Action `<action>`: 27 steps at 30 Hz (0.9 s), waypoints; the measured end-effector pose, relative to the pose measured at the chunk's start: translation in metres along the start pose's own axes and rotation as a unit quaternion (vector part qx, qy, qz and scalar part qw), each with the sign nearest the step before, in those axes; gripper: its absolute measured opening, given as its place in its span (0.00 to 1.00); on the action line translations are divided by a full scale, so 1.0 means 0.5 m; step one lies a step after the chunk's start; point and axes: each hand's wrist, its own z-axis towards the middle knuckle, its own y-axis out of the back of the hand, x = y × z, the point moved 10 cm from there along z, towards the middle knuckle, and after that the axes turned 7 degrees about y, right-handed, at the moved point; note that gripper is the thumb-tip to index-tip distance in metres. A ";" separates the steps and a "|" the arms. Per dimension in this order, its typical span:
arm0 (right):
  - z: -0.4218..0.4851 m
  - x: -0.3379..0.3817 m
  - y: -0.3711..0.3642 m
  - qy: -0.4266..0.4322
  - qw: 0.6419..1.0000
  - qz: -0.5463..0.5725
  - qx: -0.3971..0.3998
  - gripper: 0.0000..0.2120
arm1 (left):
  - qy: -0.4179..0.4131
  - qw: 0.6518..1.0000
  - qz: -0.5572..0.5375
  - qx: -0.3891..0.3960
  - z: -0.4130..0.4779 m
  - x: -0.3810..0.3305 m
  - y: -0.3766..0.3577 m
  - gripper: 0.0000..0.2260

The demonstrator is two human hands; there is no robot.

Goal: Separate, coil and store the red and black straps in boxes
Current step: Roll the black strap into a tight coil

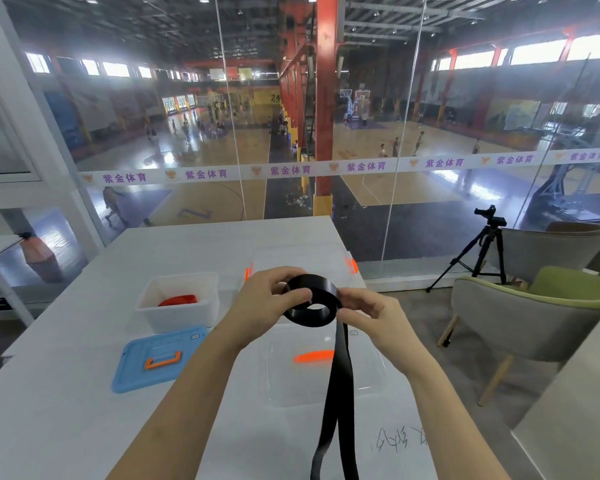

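White tabletop [66, 393] by a glass wall w/ a sports hall behind. Landmark = white box [178, 301], sitting mid-tabletop.

Progress, judging by layout: red strap [178, 301] is lying coiled inside the white box, so red looks done. Blue lid [160, 358] is lying flat just in front of that box, not on it yet. Black strap [312, 303] is partly coiled; a roll is forming in the air to the right of the white box, w/ a long tail hanging down twd the camera, past frame bottom. Left to do, I'd say: finish rolling, drop it in a box, lids on.

Clear box [302, 261] w/ orange clips is sitting right-behind the white box; clear lid [321, 365] w/ orange handle is lying right-front of it, under the roll.

Left hand [271, 294] is pinching the roll's left side, fingers wrapping its rim. Right hand [364, 311] is gripping the roll's right edge where the tail is feeding off. Both hands are clamped on the black strap, close together w/ only the roll between them.
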 end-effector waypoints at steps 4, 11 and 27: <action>0.001 0.002 0.001 0.014 0.999 -0.022 -0.020 0.15 | 0.008 1.000 0.008 0.013 0.004 0.005 -0.005 0.10; 0.006 -0.005 0.003 0.018 0.999 -0.013 -0.029 0.14 | 0.010 1.000 -0.028 0.006 0.004 -0.002 -0.006 0.08; 0.004 -0.026 -0.006 0.005 0.999 0.031 -0.031 0.14 | 0.045 0.994 -0.091 0.031 0.010 0.024 -0.009 0.07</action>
